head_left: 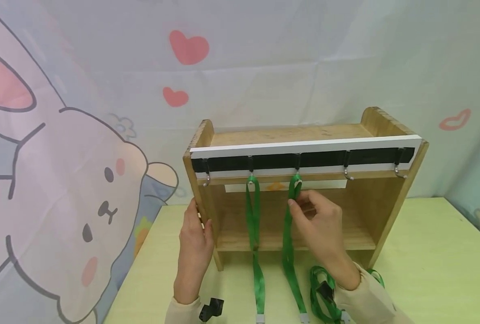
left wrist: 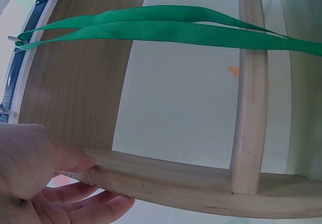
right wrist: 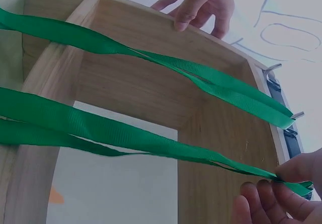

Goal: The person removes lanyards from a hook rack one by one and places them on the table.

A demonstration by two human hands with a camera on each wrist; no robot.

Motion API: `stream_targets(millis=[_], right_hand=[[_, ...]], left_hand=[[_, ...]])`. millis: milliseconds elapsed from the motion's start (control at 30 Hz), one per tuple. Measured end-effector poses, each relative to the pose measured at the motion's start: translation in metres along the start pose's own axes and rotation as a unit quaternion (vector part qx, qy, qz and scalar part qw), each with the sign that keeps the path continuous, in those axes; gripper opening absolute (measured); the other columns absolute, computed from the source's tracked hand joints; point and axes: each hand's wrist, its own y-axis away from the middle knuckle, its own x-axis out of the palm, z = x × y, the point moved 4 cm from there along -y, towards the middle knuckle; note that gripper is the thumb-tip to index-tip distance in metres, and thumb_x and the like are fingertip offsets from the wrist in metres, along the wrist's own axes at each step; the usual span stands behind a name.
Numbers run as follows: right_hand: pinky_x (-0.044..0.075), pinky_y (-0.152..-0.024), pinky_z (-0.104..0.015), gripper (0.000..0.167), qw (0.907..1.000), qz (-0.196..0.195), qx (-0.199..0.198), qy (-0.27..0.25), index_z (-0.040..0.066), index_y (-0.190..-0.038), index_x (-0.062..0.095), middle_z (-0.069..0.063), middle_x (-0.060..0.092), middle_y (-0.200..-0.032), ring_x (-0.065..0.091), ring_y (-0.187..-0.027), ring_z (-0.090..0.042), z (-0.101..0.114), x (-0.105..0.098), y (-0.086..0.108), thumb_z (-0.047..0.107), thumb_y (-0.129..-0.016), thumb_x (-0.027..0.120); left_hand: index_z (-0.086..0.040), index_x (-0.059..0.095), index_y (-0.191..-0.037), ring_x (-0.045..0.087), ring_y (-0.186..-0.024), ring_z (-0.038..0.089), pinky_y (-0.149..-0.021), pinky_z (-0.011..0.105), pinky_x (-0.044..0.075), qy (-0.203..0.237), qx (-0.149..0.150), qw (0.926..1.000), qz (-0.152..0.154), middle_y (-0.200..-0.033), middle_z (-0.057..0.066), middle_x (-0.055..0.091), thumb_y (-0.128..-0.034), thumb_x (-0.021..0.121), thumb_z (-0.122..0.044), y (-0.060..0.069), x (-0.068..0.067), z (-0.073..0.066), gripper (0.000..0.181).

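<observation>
A green lanyard (head_left: 287, 243) hangs by its loop from the middle hook of the black hook strip (head_left: 323, 159). My right hand (head_left: 321, 220) pinches its strap just below that hook, between thumb and forefinger, as the right wrist view also shows. A second green lanyard (head_left: 253, 216) hangs from the hook to its left. My left hand (head_left: 195, 247) grips the left side panel of the wooden shelf (head_left: 201, 193), its thumb inside the front edge and its fingers outside, seen in the left wrist view at the panel's edge (left wrist: 151, 176).
Another green lanyard (head_left: 319, 297) lies bunched on the pale yellow-green table (head_left: 434, 252), below my right forearm. The far left hook (head_left: 206, 180) and the two right hooks (head_left: 398, 171) carry nothing. A printed cloth (head_left: 264, 90) stands behind the shelf.
</observation>
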Motion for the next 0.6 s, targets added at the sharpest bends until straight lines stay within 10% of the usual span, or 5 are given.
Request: stream_targets(millis=[367,600], right_hand=[[0.053,-0.064,-0.014,0.008,0.9998,-0.014,-0.004,-0.01,0.003,-0.088,0.073,-0.001,0.072,-0.081,0.065,-0.071,-0.012,0.006,-0.008,0.0,-0.005,-0.088,0.072],[0.055,-0.067,-0.018,0.004,0.9931,0.036,0.074,-0.084,-0.002,-0.093,0.073,-0.007,0.072,-0.085,0.065,-0.075,-0.01,0.006,-0.012,0.002,-0.003,-0.091,0.07]], left_hand=[[0.013,0.035,-0.143,0.062,-0.11,0.049,-0.075,0.055,0.059,-0.003,0.0,1.0,0.001,-0.127,0.033,0.051,-0.0923,0.063,0.013,0.0,0.001,-0.001,0.058],[0.014,0.036,-0.142,0.064,-0.104,0.049,-0.073,0.054,0.061,-0.005,0.012,0.9999,-0.01,-0.124,0.033,0.052,-0.0907,0.063,0.015,0.0,0.001,0.0,0.058]])
